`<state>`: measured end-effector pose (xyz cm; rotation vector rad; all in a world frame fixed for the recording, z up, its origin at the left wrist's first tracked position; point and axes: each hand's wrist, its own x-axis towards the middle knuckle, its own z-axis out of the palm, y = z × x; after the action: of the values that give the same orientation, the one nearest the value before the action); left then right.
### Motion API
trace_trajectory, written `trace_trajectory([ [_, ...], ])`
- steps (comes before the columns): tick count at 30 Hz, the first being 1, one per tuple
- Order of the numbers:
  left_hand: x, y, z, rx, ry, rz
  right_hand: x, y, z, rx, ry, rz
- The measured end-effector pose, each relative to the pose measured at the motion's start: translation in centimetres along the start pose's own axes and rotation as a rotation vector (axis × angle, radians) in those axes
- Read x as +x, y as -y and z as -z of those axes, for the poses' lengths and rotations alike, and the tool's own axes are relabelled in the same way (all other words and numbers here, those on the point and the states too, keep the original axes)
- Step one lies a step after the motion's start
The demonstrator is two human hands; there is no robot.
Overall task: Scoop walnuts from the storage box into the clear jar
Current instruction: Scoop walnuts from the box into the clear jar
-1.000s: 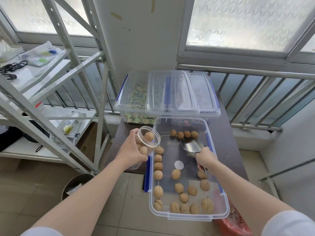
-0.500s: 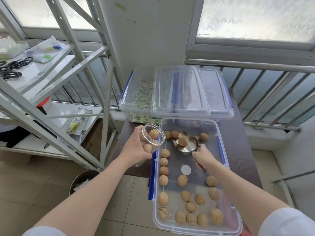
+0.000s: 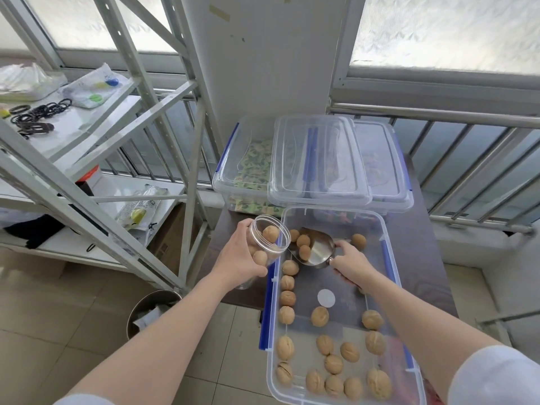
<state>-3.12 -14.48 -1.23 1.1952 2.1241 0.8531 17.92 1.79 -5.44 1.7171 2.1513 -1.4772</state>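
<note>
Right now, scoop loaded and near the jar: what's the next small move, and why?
Probably lift the metal scoop a little and tip its lip into the clear jar. The right hand holds the scoop with two or three walnuts in it, its tip already beside the jar's open mouth, which the left hand holds tilted toward the storage box.

Both forearms outstretched, left grip (image 3: 239, 255) curled round something, right grip (image 3: 352, 266) likewise.
</note>
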Motion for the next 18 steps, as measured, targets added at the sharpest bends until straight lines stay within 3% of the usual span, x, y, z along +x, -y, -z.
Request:
trace_trajectory([
  [9, 0.0, 0.2, 0.0, 0.012, 0.003, -0.01, -0.8, -1.1, 0.1, 0.32, 0.106, -0.026],
  [18, -0.3, 0.1, -0.1, 0.009, -0.009, 0.007, -1.5, -1.6, -0.3, 0.477, 0.075, -0.05],
])
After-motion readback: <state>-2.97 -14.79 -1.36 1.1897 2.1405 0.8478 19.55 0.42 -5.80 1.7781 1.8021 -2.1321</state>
